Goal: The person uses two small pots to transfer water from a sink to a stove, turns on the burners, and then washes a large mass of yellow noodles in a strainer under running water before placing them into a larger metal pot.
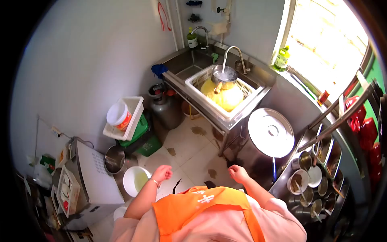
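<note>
My left hand (162,173), with a bracelet at the wrist, hangs in front of my body with its fingers loosely curled and nothing seen in them. A white bucket (130,180) with pale greenish liquid stands close to it. My right hand (238,174) is also loosely closed over the floor, touching nothing. Ahead, water runs from the curved tap (232,49) into a metal saucepan (226,82) with a wooden handle. The pan rests on something yellow (227,99) in a white plastic basket (192,85) set on the sink (177,74).
A large lidded pot (269,131) stands right of the sink. Several ladles and metal containers (306,196) line the counter at right. On the left are a gas cylinder (166,109), a green bin (150,146), a metal pot (115,159) and a white cabinet (96,173). Dark stains mark the floor (189,155).
</note>
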Demonstrator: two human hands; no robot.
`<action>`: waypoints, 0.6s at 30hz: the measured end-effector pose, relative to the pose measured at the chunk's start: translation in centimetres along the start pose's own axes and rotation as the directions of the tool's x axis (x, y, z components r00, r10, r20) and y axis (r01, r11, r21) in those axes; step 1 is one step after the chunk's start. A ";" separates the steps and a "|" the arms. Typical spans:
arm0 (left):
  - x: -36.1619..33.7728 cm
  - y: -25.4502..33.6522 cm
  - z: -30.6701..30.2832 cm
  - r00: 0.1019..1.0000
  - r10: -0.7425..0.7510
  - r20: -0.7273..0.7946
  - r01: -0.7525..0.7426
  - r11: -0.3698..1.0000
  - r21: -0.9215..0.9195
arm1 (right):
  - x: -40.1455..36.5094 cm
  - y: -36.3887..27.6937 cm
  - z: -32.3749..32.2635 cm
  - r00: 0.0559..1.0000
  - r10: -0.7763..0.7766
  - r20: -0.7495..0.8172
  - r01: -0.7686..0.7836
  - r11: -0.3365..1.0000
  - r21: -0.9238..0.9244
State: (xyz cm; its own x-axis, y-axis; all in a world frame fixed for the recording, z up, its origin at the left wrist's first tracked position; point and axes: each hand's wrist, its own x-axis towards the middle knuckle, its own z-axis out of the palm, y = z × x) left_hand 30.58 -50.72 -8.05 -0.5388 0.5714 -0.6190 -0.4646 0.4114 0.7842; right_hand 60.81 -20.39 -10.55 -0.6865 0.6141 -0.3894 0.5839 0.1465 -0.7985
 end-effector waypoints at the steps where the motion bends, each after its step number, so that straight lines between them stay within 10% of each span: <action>1: 1.9 3.3 0.8 0.998 0.037 0.041 -0.036 0.999 -0.019 | 1.7 -1.5 -0.7 0.998 -0.056 0.011 0.056 0.998 0.011; 11: 25.4 27.9 13.9 0.866 0.122 0.486 -0.073 0.990 -0.119 | 14.6 -8.2 -5.7 0.978 0.065 -0.197 -0.044 0.993 0.111; 18: 36.4 34.9 25.7 0.768 -0.150 0.622 0.199 0.980 -0.010 | 19.0 -13.5 -4.7 0.846 0.319 -0.428 -0.220 0.939 0.266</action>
State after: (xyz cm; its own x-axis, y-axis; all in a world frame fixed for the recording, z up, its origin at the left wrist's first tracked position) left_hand 12.80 2.68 -2.12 0.0931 0.8193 -0.5657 -0.5692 0.5100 0.6449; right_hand 41.92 -7.00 -5.04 -0.2090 0.8978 -0.3877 0.5840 -0.2034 -0.7859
